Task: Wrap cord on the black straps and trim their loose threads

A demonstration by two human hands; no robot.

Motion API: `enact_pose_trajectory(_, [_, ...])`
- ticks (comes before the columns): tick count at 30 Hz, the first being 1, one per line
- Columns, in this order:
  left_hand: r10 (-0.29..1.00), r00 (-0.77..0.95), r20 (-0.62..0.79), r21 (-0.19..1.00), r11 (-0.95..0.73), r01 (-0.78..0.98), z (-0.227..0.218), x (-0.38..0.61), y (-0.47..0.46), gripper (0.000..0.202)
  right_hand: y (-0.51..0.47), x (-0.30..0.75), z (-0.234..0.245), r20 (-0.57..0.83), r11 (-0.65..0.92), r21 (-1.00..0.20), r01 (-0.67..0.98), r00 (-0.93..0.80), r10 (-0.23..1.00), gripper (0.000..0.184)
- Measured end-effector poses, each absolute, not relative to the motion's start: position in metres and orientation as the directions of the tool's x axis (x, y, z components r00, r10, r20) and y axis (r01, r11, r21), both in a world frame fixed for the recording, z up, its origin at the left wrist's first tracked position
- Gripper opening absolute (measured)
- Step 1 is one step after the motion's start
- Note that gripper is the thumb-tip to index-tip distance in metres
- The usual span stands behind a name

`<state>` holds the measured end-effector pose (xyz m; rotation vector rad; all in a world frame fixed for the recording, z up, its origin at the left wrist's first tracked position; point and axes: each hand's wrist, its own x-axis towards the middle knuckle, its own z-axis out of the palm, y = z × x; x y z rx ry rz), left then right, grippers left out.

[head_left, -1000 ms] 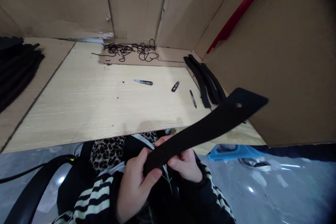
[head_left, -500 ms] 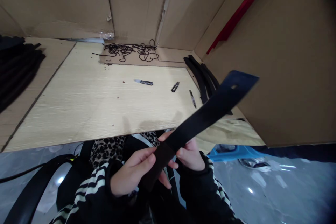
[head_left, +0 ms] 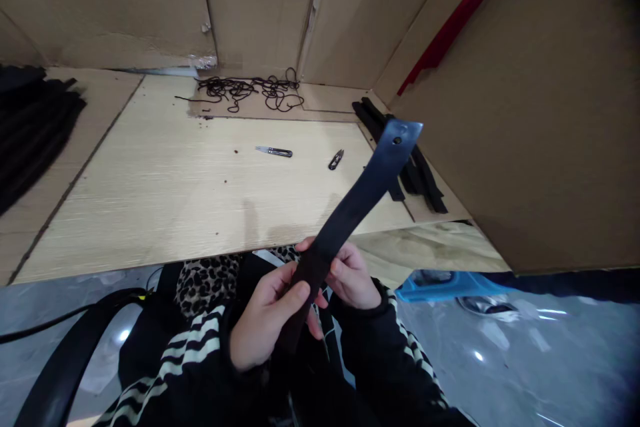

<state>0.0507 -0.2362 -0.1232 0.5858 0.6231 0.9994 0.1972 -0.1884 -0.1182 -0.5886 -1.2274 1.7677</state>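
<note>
A long, flat, dark blade-like strip (head_left: pixel 357 197) slants up to the right above the table's front edge. It has a small hole near its far end. Its lower part sits inside a dark brown sleeve (head_left: pixel 310 271). My left hand (head_left: pixel 270 313) is closed round the sleeve, thumb on top and fingers behind. My right hand (head_left: pixel 353 278) grips the strip close to the sleeve's upper edge, thumb at its right side, with fingertips showing on the far side. The sleeve's lower end blends into the dark clothing.
On the table (head_left: pixel 165 193) lie two thread snips, one pair (head_left: pixel 274 151) left and another (head_left: pixel 336 159) right. Tangled dark cord (head_left: pixel 240 90) is at the back. Dark strips (head_left: pixel 417 177) lie at right, and a dark pile (head_left: pixel 35 127) at left. Cardboard walls (head_left: pixel 540 120) enclose the back and right.
The strip's far end has swung left and now stands steeper. Both hands have shifted slightly upward in view, still holding the strip and sleeve.
</note>
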Motion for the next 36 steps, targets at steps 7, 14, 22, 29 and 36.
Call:
enact_pose_trajectory(7, [0.831,0.549,-0.093,0.755,0.418,-0.505,-0.137,0.038,-0.232,0.058,-0.191,0.202,-0.126,0.05,-0.161,-0.916,-0.366,-0.504,0.862,0.043])
enact_pose_trajectory(14, [0.855,0.46,-0.238,0.796,0.443,-0.412,-0.138,0.036,-0.231,0.039,-0.19,0.2,-0.123,0.102,-0.077,-0.912,-0.402,-0.405,0.909,0.033])
enact_pose_trajectory(22, [0.845,0.498,-0.195,0.68,0.483,-0.552,-0.132,0.047,-0.231,0.041,-0.192,0.201,-0.127,0.09,-0.113,-0.909,-0.4,-0.453,0.887,0.034])
enact_pose_trajectory(29, [0.864,0.464,-0.196,0.738,0.442,-0.51,-0.13,0.045,-0.229,0.036,-0.185,0.204,-0.126,0.112,-0.064,-0.927,-0.37,-0.436,0.893,0.033])
enact_pose_trajectory(36, [0.876,0.448,-0.18,0.75,0.417,-0.513,-0.13,0.049,-0.227,0.027,-0.185,0.206,-0.126,0.143,-0.071,-0.919,-0.388,-0.497,0.856,0.029])
